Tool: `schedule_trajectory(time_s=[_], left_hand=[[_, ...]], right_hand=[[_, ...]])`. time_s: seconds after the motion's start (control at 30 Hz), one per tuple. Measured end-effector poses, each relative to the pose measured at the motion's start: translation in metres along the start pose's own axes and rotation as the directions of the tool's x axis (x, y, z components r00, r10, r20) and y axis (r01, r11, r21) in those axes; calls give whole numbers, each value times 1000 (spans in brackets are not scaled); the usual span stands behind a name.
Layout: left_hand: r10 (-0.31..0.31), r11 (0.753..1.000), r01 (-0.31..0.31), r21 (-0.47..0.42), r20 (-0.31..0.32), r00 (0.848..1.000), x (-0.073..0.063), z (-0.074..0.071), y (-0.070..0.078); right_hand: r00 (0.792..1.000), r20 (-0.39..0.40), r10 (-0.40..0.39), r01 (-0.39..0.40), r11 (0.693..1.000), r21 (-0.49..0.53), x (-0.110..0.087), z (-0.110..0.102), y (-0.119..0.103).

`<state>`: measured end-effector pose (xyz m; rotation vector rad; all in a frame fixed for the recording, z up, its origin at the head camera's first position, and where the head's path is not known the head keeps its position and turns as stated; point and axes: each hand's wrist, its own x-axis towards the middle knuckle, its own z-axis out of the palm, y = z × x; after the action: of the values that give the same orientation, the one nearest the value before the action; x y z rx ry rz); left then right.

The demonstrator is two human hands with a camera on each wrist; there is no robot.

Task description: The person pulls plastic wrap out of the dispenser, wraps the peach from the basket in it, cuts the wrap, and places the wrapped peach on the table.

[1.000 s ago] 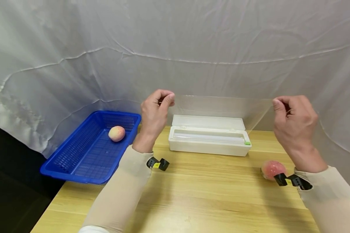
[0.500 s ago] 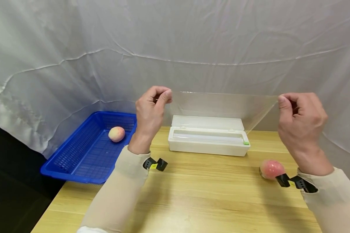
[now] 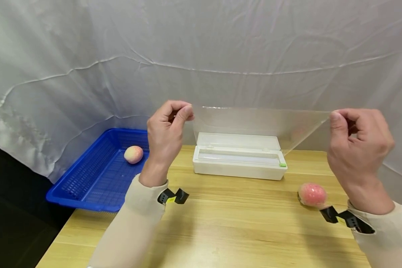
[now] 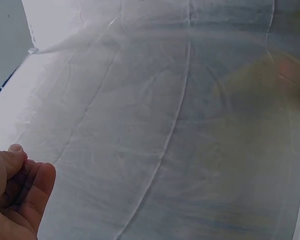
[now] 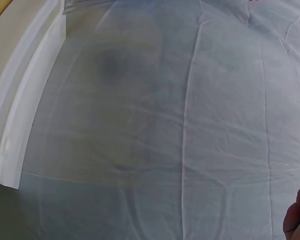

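Note:
A clear sheet of cling film [image 3: 254, 121] stretches between both hands, rising from a white cling film dispenser [image 3: 238, 170] with its lid up. My left hand [image 3: 164, 141] pinches the film's upper left corner between thumb and fingers. The right hand [image 3: 361, 152] pinches the opposite corner, higher than the box and out to its right. Below the right wrist a shiny pink peach [image 3: 312, 194] lies on the table. In the left wrist view the film [image 4: 165, 130] spreads away from the pinching fingers [image 4: 40, 190]. Only the right fingertips [image 5: 295, 215] show at the right wrist view's edge.
A blue plastic basket [image 3: 87, 204] stands on the left, holding a pale yellow and pink peach [image 3: 134, 154]. The wooden table [image 3: 241, 230] reaches back to a grey cloth curtain [image 3: 241, 44]. A green slider [image 3: 283, 164] sits at the dispenser's right end.
Both hands have moved apart, the left one leftward and the right one rightward, and the film's top edge is stretched wider. The dispenser and both peaches stay in place.

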<state>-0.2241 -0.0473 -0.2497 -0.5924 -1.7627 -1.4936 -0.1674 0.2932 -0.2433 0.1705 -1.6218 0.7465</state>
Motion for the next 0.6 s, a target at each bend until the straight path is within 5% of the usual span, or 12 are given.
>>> schedule_trajectory(time_s=[0.23, 0.43, 0.53, 0.6], left_hand=[[57, 996, -56, -69, 15, 998, -14, -13, 9], [108, 986, -96, -139, 80, 991, -34, -34, 10], [150, 975, -117, -190, 166, 975, -43, -47, 8], [179, 959, -110, -261, 259, 949, -49, -57, 6]], right_hand=[[997, -73, -28, 32, 998, 50, -9, -10, -16], [989, -2, -146, 145, 984, 103, -20, -28, -27], [974, 75, -213, 180, 933, 311, -27, -40, -28], [952, 184, -246, 121, 850, 512, -33, -52, -25]])
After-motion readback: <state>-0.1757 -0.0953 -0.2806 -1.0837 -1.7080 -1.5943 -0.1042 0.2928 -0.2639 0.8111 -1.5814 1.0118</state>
